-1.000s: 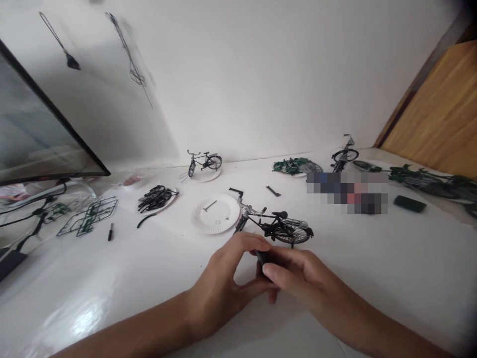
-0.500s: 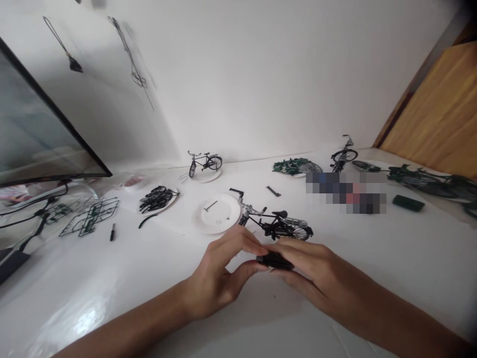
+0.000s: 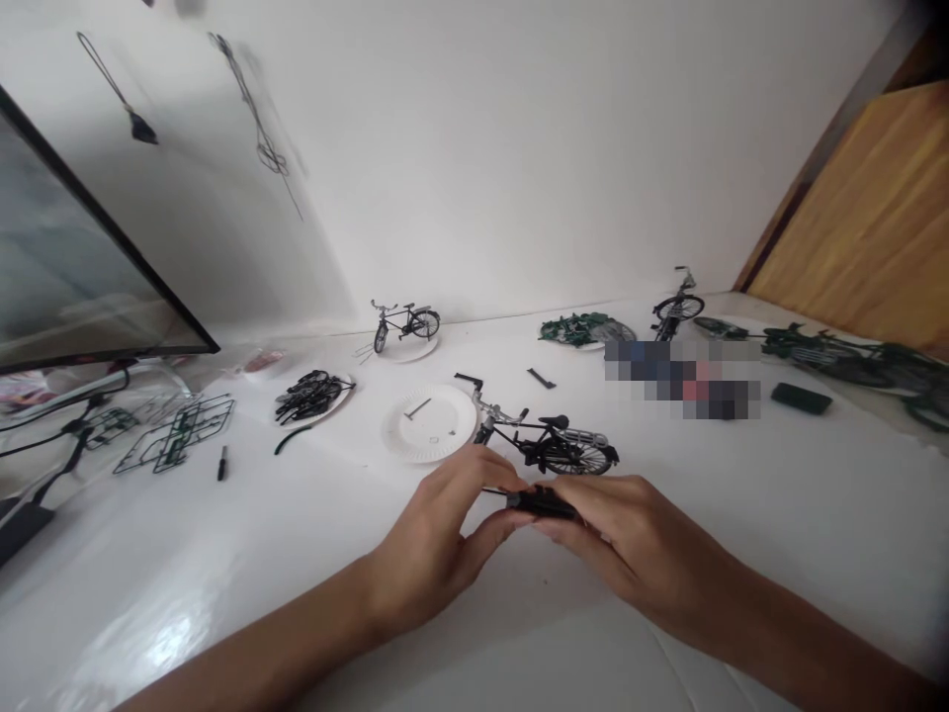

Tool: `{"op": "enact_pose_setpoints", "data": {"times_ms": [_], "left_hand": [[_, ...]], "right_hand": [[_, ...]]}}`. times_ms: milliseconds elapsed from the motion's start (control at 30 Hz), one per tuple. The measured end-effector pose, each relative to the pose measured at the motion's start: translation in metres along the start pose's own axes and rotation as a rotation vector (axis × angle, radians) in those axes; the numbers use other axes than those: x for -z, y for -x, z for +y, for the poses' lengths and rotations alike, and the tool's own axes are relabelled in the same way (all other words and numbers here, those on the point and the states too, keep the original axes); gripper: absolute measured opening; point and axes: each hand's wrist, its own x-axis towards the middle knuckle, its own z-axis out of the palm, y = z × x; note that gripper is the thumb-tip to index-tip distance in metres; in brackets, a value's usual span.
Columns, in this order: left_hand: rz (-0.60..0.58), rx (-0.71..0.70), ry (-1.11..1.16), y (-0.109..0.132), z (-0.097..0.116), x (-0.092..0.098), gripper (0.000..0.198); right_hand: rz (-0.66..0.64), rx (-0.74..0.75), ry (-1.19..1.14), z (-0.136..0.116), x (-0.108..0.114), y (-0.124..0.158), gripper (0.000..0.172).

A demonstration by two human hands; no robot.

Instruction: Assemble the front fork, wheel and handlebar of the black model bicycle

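Between my two hands is a small, dark black piece [image 3: 543,501], its exact kind unclear. My left hand [image 3: 449,524] pinches its left end with thumb and fingers. Its right end sits in the grip of my right hand [image 3: 612,519], whose fingers cover part of it. A thin dark rod shows by my left fingers at the piece's left. Just beyond my hands lies a black and silver model bicycle [image 3: 553,437], its front end against a white paper plate [image 3: 400,447], its front wheel mostly hidden.
Another model bicycle [image 3: 406,324] stands behind, and a third [image 3: 678,305] at back right. Black parts [image 3: 311,398] and green parts [image 3: 582,328] fill plates. Green sprue frames [image 3: 182,430], a small screwdriver [image 3: 222,463] and a monitor [image 3: 89,267] are left. A dark green block [image 3: 801,398] lies right.
My hands and the black piece have risen slightly, and the piece looks turned a little. A thin rod now shows at its left. The view has shifted slightly.
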Motion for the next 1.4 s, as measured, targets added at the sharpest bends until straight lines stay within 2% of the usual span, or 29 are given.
{"op": "enact_pose_setpoints", "data": {"times_ms": [133,233,300,367,500,700,800,833,933,1000,1133,1200,1300,1400], "left_hand": [[-0.19,0.04,-0.099,-0.001,-0.006,0.002,0.008],[-0.241,0.076,-0.085,0.0,-0.002,0.002,0.011],[-0.23,0.066,-0.09,0.001,0.003,0.001,0.01],[-0.199,0.026,-0.115,0.003,0.008,0.0,0.01],[-0.161,0.002,-0.163,0.006,0.01,-0.003,0.003],[-0.138,0.111,-0.163,0.007,0.002,-0.006,0.009],[-0.129,0.147,-0.162,0.009,0.001,-0.009,0.015],[-0.122,0.147,-0.161,0.009,0.001,-0.01,0.017],[-0.119,0.104,-0.169,0.01,0.002,-0.011,0.016],[-0.113,0.053,-0.186,0.009,0.004,-0.01,0.015],[-0.057,-0.007,-0.22,0.006,0.005,-0.002,0.014],[0.005,-0.038,-0.267,0.002,0.002,0.005,0.012],[0.158,-0.107,-0.383,-0.004,-0.006,0.019,0.011],[0.294,-0.027,-0.478,-0.011,-0.019,0.034,0.009]], "right_hand": [[0.0,0.025,0.049,0.004,0.004,-0.002,0.032],[-0.091,0.012,0.068,0.007,0.008,-0.001,0.034],[-0.144,0.005,0.068,0.008,0.009,0.001,0.031],[-0.141,0.017,0.085,0.008,0.009,0.003,0.029],[-0.062,0.078,0.123,0.004,0.01,0.005,0.03],[0.078,0.135,0.145,0.005,0.01,0.002,0.015],[0.142,0.162,0.12,0.002,0.009,0.002,0.033],[0.143,0.186,0.13,0.001,0.008,0.002,0.035],[0.125,0.296,0.238,-0.002,0.012,0.003,0.028],[0.179,0.338,0.333,0.0,0.018,0.003,0.027],[0.318,0.255,0.494,0.016,0.034,0.001,0.025],[0.308,0.191,0.537,0.022,0.037,-0.001,0.023],[0.261,0.154,0.561,0.026,0.036,-0.001,0.024],[0.254,0.151,0.573,0.025,0.031,0.001,0.027]]}}
